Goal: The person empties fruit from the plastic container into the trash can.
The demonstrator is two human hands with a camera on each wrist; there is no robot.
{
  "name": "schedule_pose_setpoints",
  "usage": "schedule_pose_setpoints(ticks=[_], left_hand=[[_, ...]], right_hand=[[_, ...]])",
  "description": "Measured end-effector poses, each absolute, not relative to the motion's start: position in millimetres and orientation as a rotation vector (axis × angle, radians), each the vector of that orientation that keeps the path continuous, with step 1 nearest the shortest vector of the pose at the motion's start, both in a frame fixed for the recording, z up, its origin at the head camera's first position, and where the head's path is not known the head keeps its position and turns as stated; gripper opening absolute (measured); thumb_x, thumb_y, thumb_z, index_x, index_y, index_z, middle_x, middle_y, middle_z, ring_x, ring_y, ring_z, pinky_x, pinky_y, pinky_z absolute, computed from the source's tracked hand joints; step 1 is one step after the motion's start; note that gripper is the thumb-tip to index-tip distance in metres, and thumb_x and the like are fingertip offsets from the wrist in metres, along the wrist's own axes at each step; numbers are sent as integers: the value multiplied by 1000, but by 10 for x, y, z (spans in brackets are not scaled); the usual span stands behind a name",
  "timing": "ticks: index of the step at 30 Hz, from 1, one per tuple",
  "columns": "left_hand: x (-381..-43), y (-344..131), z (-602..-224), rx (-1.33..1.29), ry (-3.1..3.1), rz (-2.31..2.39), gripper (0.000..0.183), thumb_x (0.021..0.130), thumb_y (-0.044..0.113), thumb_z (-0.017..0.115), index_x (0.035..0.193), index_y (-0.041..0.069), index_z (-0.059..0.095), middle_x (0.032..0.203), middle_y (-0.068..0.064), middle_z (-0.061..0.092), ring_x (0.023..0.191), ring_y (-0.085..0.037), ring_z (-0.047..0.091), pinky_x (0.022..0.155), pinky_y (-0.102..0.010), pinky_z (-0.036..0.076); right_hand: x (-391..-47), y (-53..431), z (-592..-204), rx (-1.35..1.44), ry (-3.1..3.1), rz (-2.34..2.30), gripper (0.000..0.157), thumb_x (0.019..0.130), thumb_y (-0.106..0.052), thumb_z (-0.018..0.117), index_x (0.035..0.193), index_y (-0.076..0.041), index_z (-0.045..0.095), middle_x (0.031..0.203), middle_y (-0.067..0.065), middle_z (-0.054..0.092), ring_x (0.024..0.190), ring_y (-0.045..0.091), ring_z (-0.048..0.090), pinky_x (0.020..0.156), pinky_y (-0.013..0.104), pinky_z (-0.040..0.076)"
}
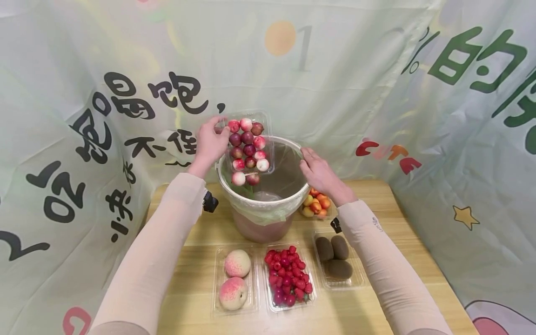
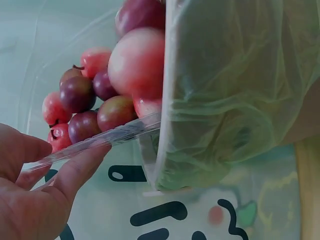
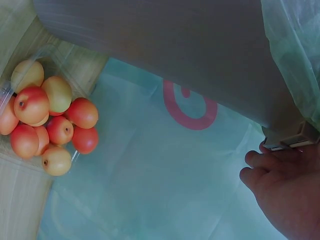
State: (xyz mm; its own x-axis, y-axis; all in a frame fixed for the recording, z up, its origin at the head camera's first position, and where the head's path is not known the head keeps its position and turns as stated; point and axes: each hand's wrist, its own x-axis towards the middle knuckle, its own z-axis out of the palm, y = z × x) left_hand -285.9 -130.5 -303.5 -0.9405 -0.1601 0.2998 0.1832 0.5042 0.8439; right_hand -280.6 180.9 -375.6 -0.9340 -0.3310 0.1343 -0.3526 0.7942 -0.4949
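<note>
My left hand (image 1: pixel 211 143) pinches the edge of a clear plastic tray (image 1: pixel 268 122) between thumb and fingers. Small round red, purple and whitish fruits (image 1: pixel 247 138) fill this tray, which tilts steeply over the mouth of a trash bin (image 1: pixel 261 231). Two of the fruits lie at the tray's lower end, above the bin's opening. In the left wrist view, the tray's edge passes between thumb and fingers of the hand (image 2: pixel 45 195). A thin translucent green bag (image 2: pixel 240 95) lines the bin. On the bin's far side, my right hand (image 1: pixel 320 172) grips a handle part (image 3: pixel 295 135) at the rim.
On the wooden table (image 1: pixel 188 279), in front of the bin, stand clear trays of peaches (image 1: pixel 234 293), red berries (image 1: pixel 289 274) and brown kiwis (image 1: pixel 339 269). Orange-yellow fruits (image 1: pixel 317 203) sit in another, right beside the bin. Printed cloth (image 1: pixel 335 93) surrounds the table.
</note>
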Motion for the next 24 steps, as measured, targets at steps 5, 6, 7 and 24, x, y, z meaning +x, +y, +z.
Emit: schedule_pose_setpoints(ticks=[5,6,7,24], left_hand=[[-2857,-1305,-3043,-19,-2372,-1453,39,105,14,58,143,12,64,117,-22,75,91,-33,76,58,-16,52],[-2856,-1305,-3045,-23,-2370,-1449,39,105,14,58,143,13,64,119,-22,75,94,-32,76,60,-16,52],[-2855,-1305,-3049,-29,-2366,-1453,39,105,14,58,143,13,64,120,-22,74,95,-32,76,61,-17,53],[-2835,-1318,-3138,-76,-2310,-1443,41,104,14,59,145,12,63,127,-21,73,95,-34,75,68,-22,57]], right_hand=[[-2810,1811,-3759,560,-2940,819,63,111,-29,32,165,3,25,172,26,23,162,41,20,134,52,18],[-2811,1811,-3760,561,-2940,818,63,111,-29,31,165,3,25,172,26,23,162,41,20,134,52,18],[-2811,1811,-3760,562,-2941,816,63,111,-29,31,165,3,25,172,26,23,162,41,20,134,52,18],[-2810,1799,-3727,584,-2984,763,62,113,-27,31,166,3,21,173,28,19,162,42,18,134,54,17]])
